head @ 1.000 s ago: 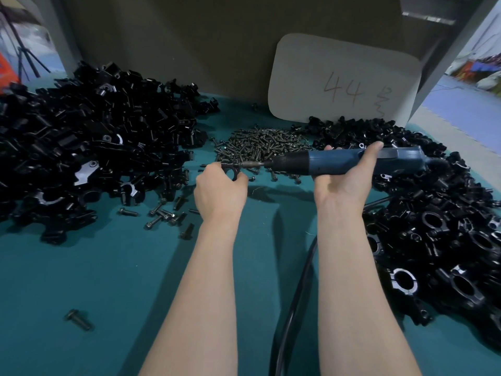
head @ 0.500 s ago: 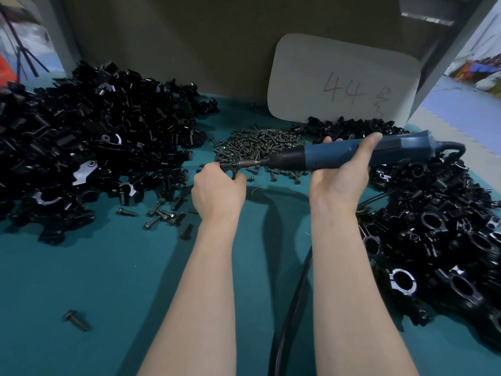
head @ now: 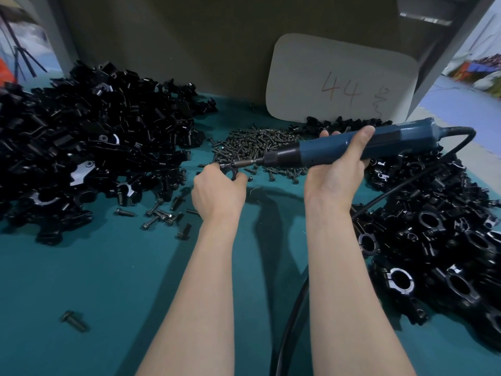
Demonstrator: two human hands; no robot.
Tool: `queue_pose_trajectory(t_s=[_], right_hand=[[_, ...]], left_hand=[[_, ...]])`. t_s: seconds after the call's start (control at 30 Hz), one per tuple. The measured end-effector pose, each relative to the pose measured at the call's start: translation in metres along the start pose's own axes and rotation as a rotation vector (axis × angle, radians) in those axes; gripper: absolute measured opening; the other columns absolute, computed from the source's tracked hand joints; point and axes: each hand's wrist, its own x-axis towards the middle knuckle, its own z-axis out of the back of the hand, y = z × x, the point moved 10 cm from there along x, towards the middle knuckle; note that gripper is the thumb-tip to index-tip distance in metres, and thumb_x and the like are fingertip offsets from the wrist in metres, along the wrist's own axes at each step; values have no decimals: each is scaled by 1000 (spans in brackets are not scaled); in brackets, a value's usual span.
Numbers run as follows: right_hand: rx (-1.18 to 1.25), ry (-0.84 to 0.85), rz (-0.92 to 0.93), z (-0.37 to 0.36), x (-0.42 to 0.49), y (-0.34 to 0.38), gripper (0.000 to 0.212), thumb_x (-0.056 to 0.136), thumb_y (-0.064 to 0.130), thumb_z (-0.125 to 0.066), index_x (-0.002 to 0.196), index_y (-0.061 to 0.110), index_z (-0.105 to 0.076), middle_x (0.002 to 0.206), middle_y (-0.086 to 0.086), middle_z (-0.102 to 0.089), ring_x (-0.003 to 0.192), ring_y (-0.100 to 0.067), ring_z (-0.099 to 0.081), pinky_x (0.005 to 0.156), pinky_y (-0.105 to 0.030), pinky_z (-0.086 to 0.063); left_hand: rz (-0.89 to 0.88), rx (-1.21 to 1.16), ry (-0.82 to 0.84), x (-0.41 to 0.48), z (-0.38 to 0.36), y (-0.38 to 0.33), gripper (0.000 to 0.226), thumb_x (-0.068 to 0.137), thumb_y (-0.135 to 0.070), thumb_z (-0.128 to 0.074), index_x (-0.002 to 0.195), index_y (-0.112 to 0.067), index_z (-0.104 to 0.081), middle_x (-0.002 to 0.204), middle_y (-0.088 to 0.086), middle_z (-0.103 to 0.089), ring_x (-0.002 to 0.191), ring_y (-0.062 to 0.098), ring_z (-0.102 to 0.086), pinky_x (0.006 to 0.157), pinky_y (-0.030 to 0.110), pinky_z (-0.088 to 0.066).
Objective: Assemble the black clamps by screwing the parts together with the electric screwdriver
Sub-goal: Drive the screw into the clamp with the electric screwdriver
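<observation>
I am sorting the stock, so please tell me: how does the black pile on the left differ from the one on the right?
The left pile holds loose open pieces such as half-rings; the right pile holds closed rings with round holes. The black cable crosses the right pile, not the left pile. Both are black and lie on the teal table.

The person's left forearm (head: 200,294) and right forearm (head: 344,280) are bare along their whole visible length, slim and smooth. The left hand (head: 218,189) and the right hand (head: 334,175) are bare as well, skin uncovered to the fingertips.
</observation>
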Motion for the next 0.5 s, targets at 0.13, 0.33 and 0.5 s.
queue_pose_trajectory(t_s=[0.13,0.33,0.5], right_hand=[[-13,21,-12,-2,-2,-1,46,98,39,-48,135,17,-32,111,-5,-52,81,-9,-65,75,-20,-53],[1,22,3,-3,-3,0,48,98,36,-48,137,16,-31,99,-3,-53,69,-3,-67,69,-19,-53],[-27,19,-18,-2,-2,-2,51,97,39,-49,140,17,-29,104,-4,-55,85,-11,-66,71,-20,-52]], left_hand=[[3,12,-3,0,0,1,23,86,-30,-66,100,-12,-66,77,4,-59,78,29,-63,61,31,-43],[0,24,-5,-1,0,0,23,85,-29,-66,100,-11,-66,80,6,-61,80,30,-64,61,33,-43],[-7,34,-4,-1,0,-1,24,85,-29,-66,102,-12,-66,85,9,-65,79,30,-64,60,32,-44]])
